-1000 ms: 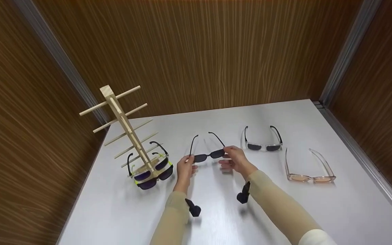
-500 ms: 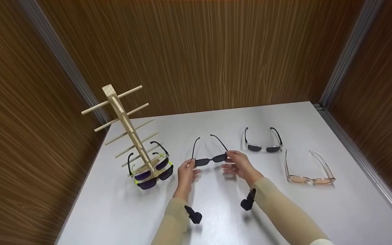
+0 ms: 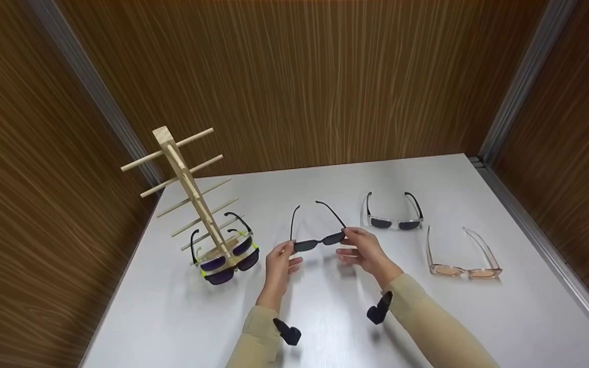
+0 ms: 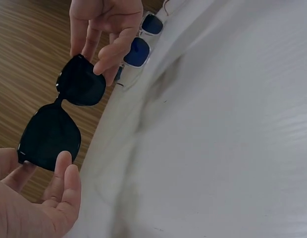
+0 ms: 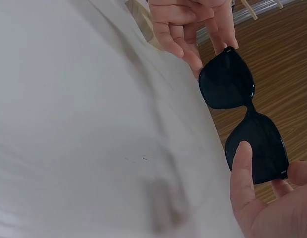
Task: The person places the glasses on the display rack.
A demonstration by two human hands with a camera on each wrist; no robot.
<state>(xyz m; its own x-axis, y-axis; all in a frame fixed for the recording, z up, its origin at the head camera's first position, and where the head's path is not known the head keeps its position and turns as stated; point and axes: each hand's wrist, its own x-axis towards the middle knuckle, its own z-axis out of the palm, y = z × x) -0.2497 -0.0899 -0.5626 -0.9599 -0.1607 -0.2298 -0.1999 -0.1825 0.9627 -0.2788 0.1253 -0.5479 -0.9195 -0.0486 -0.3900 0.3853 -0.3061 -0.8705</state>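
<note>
A pair of black sunglasses [image 3: 306, 246] is held between my two hands, its temples unfolded and pointing away from me. My left hand [image 3: 277, 266] pinches the outer corner of the frame at the left lens. At the opposite corner my right hand [image 3: 368, 253] pinches the frame by its hinge. In the left wrist view the dark lenses [image 4: 49, 136] face the camera, with fingertips right at the outer edges. The right wrist view shows the same sunglasses [image 5: 227, 82] above the white surface, both hands at their ends.
Left of my hands stands a wooden display rack [image 3: 192, 191] with crossbars; two pairs of sunglasses [image 3: 220, 276] hang low on it. To the right lie clear-framed sunglasses [image 3: 409, 225] and pink-tinted glasses [image 3: 483, 273] on the white table [image 3: 529, 317]. Wood-grain panels [image 3: 325, 82] enclose the table.
Both hands have moved slightly toward me and to the right with the black sunglasses, keeping their grip. The rack and the other glasses stay in place.
</note>
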